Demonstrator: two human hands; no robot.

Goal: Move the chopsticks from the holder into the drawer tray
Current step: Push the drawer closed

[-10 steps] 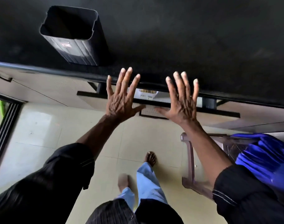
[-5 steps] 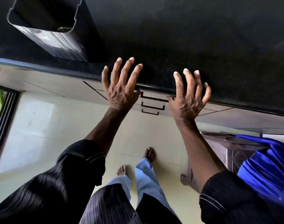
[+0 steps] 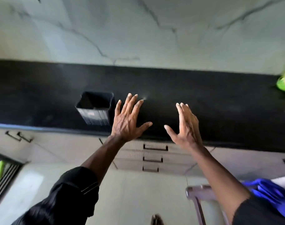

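A black square holder point(image 3: 95, 108) stands on the black countertop point(image 3: 219, 101) near its front edge; no chopsticks show in it. My left hand point(image 3: 128, 121) is raised just right of the holder, fingers spread, holding nothing. My right hand point(image 3: 186, 127) is raised further right, fingers apart and empty. Below the counter edge, between my arms, a stack of three drawers point(image 3: 154, 157) with dark handles is shut. No chopsticks and no tray are in view.
A marble-patterned wall point(image 3: 138, 30) rises behind the counter. A green object point(image 3: 284, 82) sits at the counter's far right. A plastic chair point(image 3: 201, 197) with blue cloth point(image 3: 271, 195) stands at lower right. Cabinet doors with handles point(image 3: 18, 137) are at left.
The top drawer, open a second ago, is now shut. The view has tilted up and pulled back, showing the wall and whole counter. Both hands stay raised and empty.
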